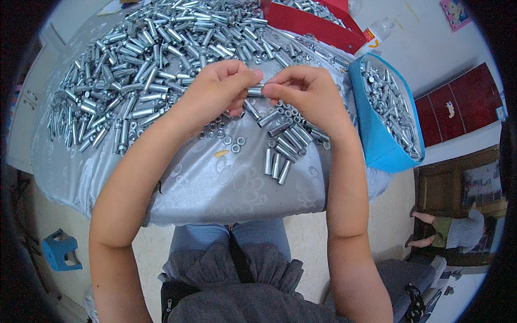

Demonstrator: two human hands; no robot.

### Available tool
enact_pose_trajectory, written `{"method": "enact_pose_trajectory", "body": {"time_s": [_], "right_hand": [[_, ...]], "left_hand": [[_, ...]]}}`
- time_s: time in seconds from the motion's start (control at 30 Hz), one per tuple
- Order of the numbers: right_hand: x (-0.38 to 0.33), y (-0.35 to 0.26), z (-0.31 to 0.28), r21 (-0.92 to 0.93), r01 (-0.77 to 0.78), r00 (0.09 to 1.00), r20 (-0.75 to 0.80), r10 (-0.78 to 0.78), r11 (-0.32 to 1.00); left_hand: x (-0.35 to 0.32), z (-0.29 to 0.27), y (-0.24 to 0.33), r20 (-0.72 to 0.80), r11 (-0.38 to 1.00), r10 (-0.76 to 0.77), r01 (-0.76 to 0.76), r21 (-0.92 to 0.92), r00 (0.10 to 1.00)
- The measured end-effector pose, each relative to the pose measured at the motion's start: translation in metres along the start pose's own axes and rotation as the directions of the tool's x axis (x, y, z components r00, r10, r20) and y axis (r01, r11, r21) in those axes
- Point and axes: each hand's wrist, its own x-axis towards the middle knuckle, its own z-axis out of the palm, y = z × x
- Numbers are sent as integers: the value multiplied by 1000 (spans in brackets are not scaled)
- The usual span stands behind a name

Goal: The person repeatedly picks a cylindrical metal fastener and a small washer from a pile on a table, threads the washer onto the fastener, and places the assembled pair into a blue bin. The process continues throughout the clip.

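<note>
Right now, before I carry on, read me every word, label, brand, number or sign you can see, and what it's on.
None can be read.
Bottle: orange mark on it, too small to read.
Pink picture: any print too small and blurred.
Red box, blue bin: no lettering seen.
Sleeves: none legible.

- Head view: a wide fisheye worn on the person's head, looking steeply down over the lap [196,237] onto the surface [215,199].
- Near range: the left hand [215,91] and right hand [315,97] fall above mid-view.
- Its reach takes in floor [312,247] on both sides, outlines curving outward.
</note>
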Motion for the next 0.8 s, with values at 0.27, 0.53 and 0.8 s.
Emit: {"method": "enact_pose_trajectory", "body": {"time_s": [0.27,0.53,0.8], "right_hand": [[-2,0,-3,79,-4,1000,29,2,997],[-1,-4,-1,112,35,999,14,-37,993],[-2,-8,-3,181,9,998,60,-20,983]], "left_hand": [[-4,5,1,-28,998,56,-57,-39,998],[-4,3,3,7,998,28,-28,-49,1000],[-5,5,2,105,988,0,16,-152,994]]}}
